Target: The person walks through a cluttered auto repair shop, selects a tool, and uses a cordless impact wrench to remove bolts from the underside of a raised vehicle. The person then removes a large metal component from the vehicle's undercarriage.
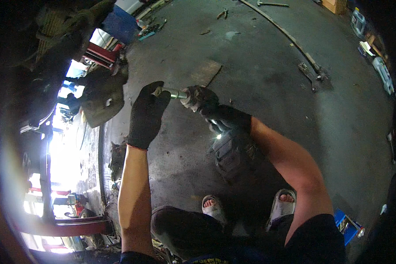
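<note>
- At the left, a dark, flat panel [103,97] hangs beside the bright opening, well apart from the hands.
- The left forearm [136,193] comes in from the lower edge and rises almost straight up, the wrist nearly in line with it.
- The left hand [147,114], in a black glove, has its back toward the view; its thumb and fingers are curled in, pinching the outer end of a silver socket [177,93].
- The socket lies roughly level, pointing left from the nose of a dark power tool [199,99], which is held up above the floor [180,163] between the two hands, in front of the person.
- Below the tool's head, a small lamp [218,137] is lit, and a blocky battery [229,152] sits at the base of the grip.
- The right hand [231,118], also gloved in black, is wrapped around the tool's grip; the exact place of each finger is too dark to tell.
- The right forearm [281,149] slants up and leftward from a bent elbow, the upper arm dropping to a dark sleeve [319,235].
- Beneath the arms, two sandalled feet stand apart.
</note>
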Motion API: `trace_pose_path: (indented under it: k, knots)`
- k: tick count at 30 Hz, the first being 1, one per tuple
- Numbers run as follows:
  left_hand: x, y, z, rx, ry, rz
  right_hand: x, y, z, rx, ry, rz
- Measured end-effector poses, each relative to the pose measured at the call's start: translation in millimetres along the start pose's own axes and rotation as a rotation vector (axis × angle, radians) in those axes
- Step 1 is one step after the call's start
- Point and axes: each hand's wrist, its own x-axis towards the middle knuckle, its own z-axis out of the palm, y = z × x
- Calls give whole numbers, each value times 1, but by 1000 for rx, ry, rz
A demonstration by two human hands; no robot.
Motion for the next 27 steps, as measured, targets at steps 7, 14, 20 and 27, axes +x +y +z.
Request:
trace_pose_path:
  k: [7, 14, 20, 27]
  knots:
    - [1, -1, 41, -174, -103, 77, -29, 46, -38, 92, -10, 79]
    - [38, -85, 90, -1371, -46, -416, -78, 78, -109, 49, -22, 115]
    - [57, -166, 219, -1196, -125, -790, -176, 103, -180, -267, 242, 97]
    - [94, -241, 382, -442, -235, -700, -244, 140, -208, -811, 583, -116]
